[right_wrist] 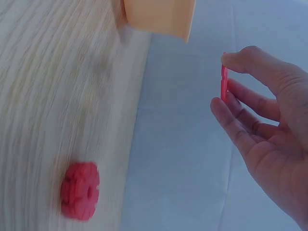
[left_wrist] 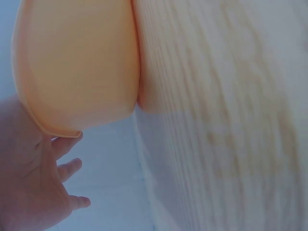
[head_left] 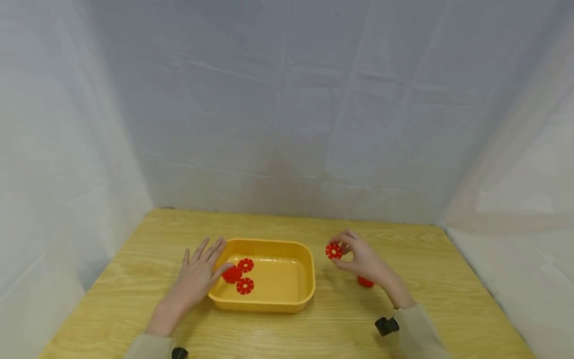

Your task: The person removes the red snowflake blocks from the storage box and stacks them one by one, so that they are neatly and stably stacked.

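Note:
A yellow tray (head_left: 307, 273) sits mid-table with three red toothed discs (head_left: 244, 285) in its left part. My left hand (head_left: 200, 271) lies flat, fingers straight, on the table against the tray's left rim (left_wrist: 57, 130), thumb over the edge by one disc. My right hand (head_left: 356, 257) is raised to the right of the tray and pinches a red disc (head_left: 334, 251) between thumb and fingers, seen edge-on in the right wrist view (right_wrist: 224, 83). Another red disc (right_wrist: 80, 190) lies on the table under that hand (right_wrist: 260, 120).
The wooden table (head_left: 448, 279) is enclosed by white fabric walls (head_left: 314, 99) at the back and both sides. A small black wrist mount (head_left: 386, 325) shows by the right sleeve.

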